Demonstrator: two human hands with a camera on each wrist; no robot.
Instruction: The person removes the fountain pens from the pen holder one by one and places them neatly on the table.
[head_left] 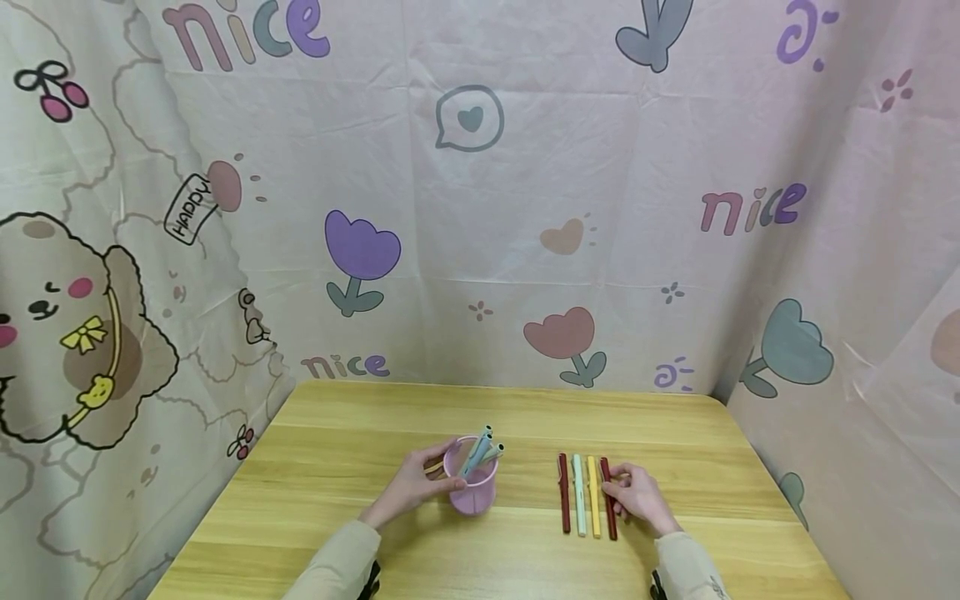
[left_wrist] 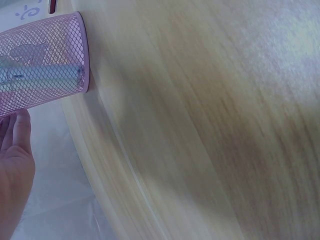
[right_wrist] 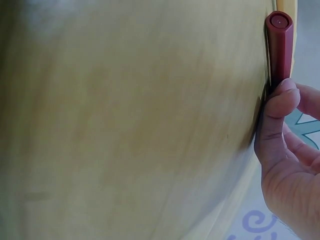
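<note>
A pink mesh pen cup point(head_left: 474, 498) stands left of the table's middle with a few pale blue and green pens point(head_left: 477, 454) leaning in it. My left hand point(head_left: 422, 483) grips the cup from its left side, thumb at the front; in the left wrist view the fingers lie against the mesh point(left_wrist: 45, 60). To the right, a dark red pen point(head_left: 565, 493), a mint pen point(head_left: 579, 496) and a yellow pen point(head_left: 594, 497) lie side by side. Beside them, my right hand point(head_left: 636, 495) pinches another dark red pen point(head_left: 612, 523), whose end point(right_wrist: 280, 35) shows in the right wrist view.
The wooden table point(head_left: 360, 417) carries the cup and the row of pens. A patterned cloth point(head_left: 480, 250) hangs behind its far edge and along both sides.
</note>
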